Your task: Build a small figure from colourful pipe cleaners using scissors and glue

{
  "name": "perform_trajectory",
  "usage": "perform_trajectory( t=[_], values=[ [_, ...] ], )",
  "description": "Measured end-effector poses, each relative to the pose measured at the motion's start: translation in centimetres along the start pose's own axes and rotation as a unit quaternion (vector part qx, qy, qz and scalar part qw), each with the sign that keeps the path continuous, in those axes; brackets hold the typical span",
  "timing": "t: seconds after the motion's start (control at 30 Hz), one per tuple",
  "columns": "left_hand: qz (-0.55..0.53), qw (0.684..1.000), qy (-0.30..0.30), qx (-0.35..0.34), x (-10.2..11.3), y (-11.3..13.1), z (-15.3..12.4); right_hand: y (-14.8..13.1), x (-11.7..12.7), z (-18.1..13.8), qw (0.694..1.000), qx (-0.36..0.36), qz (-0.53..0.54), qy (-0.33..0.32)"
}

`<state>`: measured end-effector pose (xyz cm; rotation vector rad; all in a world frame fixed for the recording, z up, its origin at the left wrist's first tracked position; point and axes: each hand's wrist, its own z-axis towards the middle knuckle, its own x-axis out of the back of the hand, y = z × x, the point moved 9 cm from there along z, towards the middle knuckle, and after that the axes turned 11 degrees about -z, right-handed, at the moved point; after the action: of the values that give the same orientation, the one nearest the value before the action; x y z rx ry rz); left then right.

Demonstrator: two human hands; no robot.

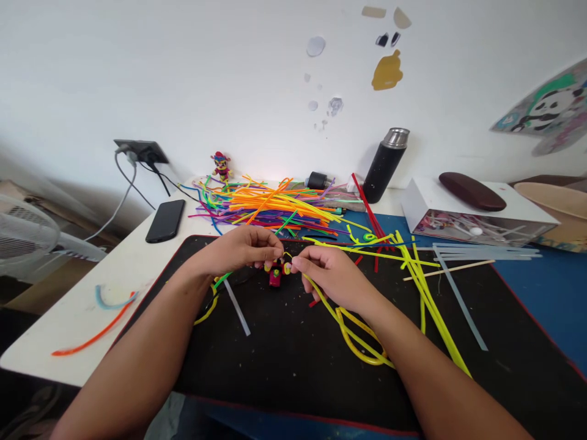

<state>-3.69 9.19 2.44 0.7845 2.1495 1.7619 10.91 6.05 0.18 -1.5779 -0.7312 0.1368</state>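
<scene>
My left hand (pixel 254 249) is closed in a pinch at the top of a small red and yellow figure (pixel 274 278), just over the black mat. My right hand (pixel 331 274) pinches too, close to the figure's right side. A thin yellow strand (pixel 288 254) arches between the two sets of fingertips. Fingers partly cover the figure's upper part. From under my right hand a yellow plastic strip (pixel 321 297) runs down into a loop on the mat. A translucent glue-stick-like strip (pixel 237 308) lies below my left hand.
Behind my hands lies a heap of colourful strips (pixel 275 201). A finished-looking figurine (pixel 221 166), a black phone (pixel 166 220), a black flask (pixel 386 165) and a white box (pixel 477 208) stand or lie around the black mat (pixel 275 373). Yellow-green strips (pixel 431 311) cross the right side.
</scene>
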Motion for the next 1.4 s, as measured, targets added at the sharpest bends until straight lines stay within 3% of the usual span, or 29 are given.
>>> perform_trajectory(
  t=[0.43, 0.63, 0.87, 1.17, 1.27, 1.4],
  values=[
    [0.028, 0.997, -0.062, -0.024, -0.9, 0.6, -0.4, 0.6, -0.6, 0.1, 0.999, 0.003, -0.031, -0.010],
    [0.033, 0.999, -0.012, -0.035, -1.0, 0.5, 0.0, 0.8, -0.7, 0.1, 1.000, 0.001, -0.030, -0.009],
    [-0.067, 0.995, 0.063, -0.043, -1.4, 0.0, 0.8, 0.2, -0.7, 0.1, 1.000, 0.005, -0.005, 0.007],
    [-0.255, 0.946, 0.185, -0.071, -2.4, -1.0, 1.3, 0.1, 0.3, 0.3, 0.997, 0.008, 0.048, 0.062],
    [-0.312, 0.933, 0.169, -0.067, -3.4, -1.4, 1.7, -0.1, 0.3, 0.2, 0.995, 0.010, 0.068, 0.065],
    [-0.300, 0.942, 0.140, -0.053, -3.6, -1.2, 1.6, -0.2, 0.4, 0.1, 0.995, 0.008, 0.075, 0.062]
  ],
)
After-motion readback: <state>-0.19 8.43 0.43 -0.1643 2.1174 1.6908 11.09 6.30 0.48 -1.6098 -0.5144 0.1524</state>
